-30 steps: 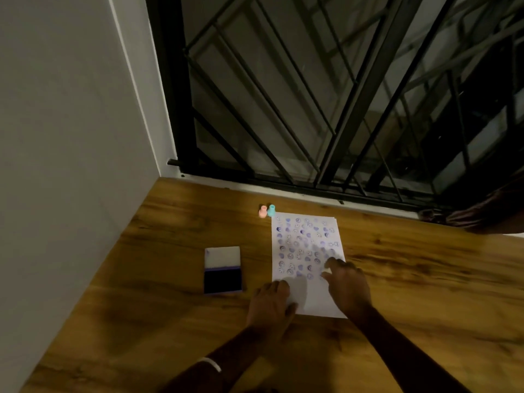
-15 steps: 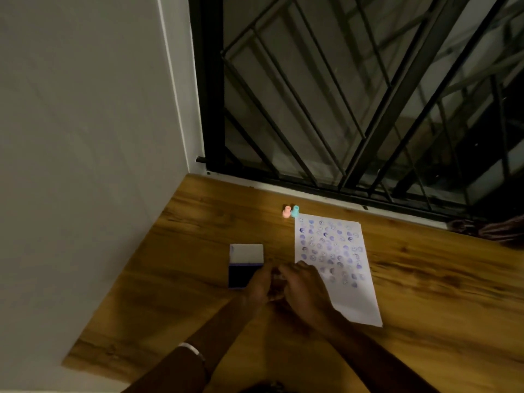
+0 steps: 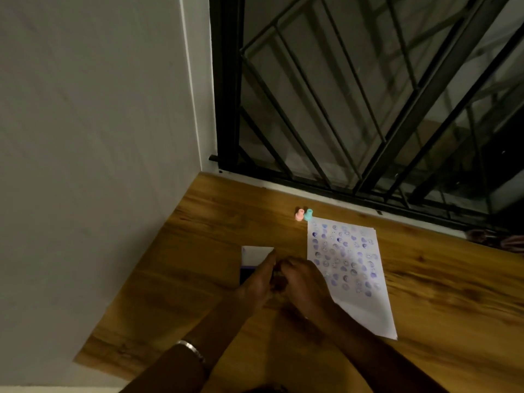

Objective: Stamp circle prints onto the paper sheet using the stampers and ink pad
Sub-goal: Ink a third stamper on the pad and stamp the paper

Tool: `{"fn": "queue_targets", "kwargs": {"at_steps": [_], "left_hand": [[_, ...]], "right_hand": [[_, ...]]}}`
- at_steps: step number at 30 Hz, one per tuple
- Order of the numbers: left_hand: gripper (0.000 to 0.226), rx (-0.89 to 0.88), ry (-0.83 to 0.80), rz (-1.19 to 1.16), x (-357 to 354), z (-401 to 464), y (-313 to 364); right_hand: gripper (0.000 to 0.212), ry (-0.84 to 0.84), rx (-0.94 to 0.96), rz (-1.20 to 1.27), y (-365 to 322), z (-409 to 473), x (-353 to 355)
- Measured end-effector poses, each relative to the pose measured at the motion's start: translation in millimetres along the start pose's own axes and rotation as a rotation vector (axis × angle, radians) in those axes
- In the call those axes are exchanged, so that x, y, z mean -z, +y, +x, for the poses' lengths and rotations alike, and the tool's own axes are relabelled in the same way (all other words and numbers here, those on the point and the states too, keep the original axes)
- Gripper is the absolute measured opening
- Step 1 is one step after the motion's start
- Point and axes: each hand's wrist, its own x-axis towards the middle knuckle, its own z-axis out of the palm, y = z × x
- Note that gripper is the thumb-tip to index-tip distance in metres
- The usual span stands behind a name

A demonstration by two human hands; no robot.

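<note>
The white paper sheet (image 3: 365,310) lies on the wooden table, and several purple circle prints cover its upper part. A pink stamper (image 3: 299,215) and a teal stamper (image 3: 308,214) stand upright, side by side, at the sheet's far left corner. The ink pad (image 3: 247,275) lies left of the sheet with its white lid (image 3: 255,254) folded back. My left hand (image 3: 256,286) rests over the pad, its fingertips on the lid's edge. Fingers curled, my right hand (image 3: 304,285) touches the left one at the pad's right side. What its fingers hold is hidden.
A grey wall (image 3: 99,165) borders the wooden table (image 3: 215,222) on the left. A black metal window grille (image 3: 368,109) stands along the far edge. Something dark lies at the far right by the grille (image 3: 493,239).
Both hands left the sheet's lower part and moved left to the ink pad, where they now meet. The view has swung left and down.
</note>
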Motion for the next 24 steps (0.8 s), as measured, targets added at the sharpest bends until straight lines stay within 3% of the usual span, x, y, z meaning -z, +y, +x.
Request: {"fn": "queue_targets", "kwargs": {"at_steps": [6, 10, 14, 17, 21, 24], "left_hand": [[0.05, 0.02, -0.021, 0.068, -5.3, 5.5, 9.5], [0.046, -0.02, 0.005, 0.304, -9.0, 5.3, 18.5], [0.031, -0.347, 0.153, 0.426, -10.8, -0.3, 31.0], [0.023, -0.626, 0.387, 0.746, 14.5, 5.2, 30.1], [0.033, -0.789, 0.571, 0.993, 50.0, 14.9, 24.8], [0.038, -0.776, 0.618, 1.076, 69.7, 20.5, 19.8]], "right_hand": [[0.023, -0.084, -0.097, 0.132, 7.1, 9.0, 1.3], [0.024, -0.101, -0.1, 0.131, 18.0, 21.1, 7.1], [0.02, -0.105, -0.048, 0.17, 28.4, 40.5, 11.2], [0.02, -0.133, -0.142, 0.136, 37.4, 61.7, 15.0], [0.028, -0.198, -0.149, -0.029, 49.4, 91.8, 14.8], [0.028, -0.161, -0.073, -0.101, 60.5, 112.1, 16.0]]}}
